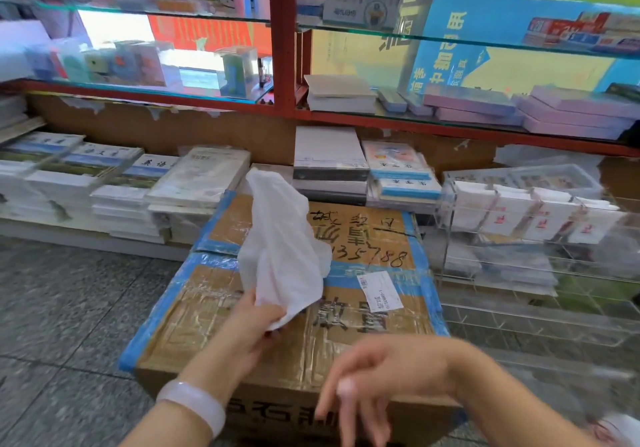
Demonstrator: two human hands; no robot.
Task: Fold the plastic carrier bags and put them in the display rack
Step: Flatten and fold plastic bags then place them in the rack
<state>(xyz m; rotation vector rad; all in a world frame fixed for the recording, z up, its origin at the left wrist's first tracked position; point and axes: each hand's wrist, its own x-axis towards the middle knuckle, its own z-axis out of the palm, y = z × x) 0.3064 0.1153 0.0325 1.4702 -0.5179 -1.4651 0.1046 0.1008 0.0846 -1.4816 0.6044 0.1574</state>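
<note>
The left hand (254,322) pinches the lower end of a crumpled, thin white plastic carrier bag (282,238), which rises up and away from the grip, its long axis standing nearly upright above the taped brown cardboard box (363,318); the right hand (367,377), fingers loose and holding nothing, hangs nearer the body, beside the pinched end, well below the bag's free top

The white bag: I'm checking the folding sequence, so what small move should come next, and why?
Probably bring the right hand up to take the loose far end of the white bag and spread it flat on the cardboard box. The left hand grips only one end, the bag is raised and crumpled, and the right hand holds nothing.
</note>
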